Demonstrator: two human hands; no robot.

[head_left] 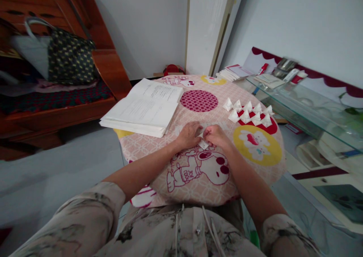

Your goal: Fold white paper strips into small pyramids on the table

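Near the middle of the round table, a small piece of folded white paper (203, 144) sits between my two hands. My left hand (189, 135) has its fingers closed at the paper's left edge. From the other side, my right hand (215, 136) pinches the paper's upper right part. The fingers cover much of the paper, so its full shape is hidden. To the right stand two rows of small pointed white paper shapes (245, 116). On the left lies an open stack of printed pages (147, 106).
A patterned cloth (159, 155) covers the table. Along the right stands a glass shelf (314, 109) with a metal container (284, 66) and papers. A wooden bench (110, 70) with a dark patterned bag (69, 56) is at the left. Behind is a tall white cabinet (205, 30).
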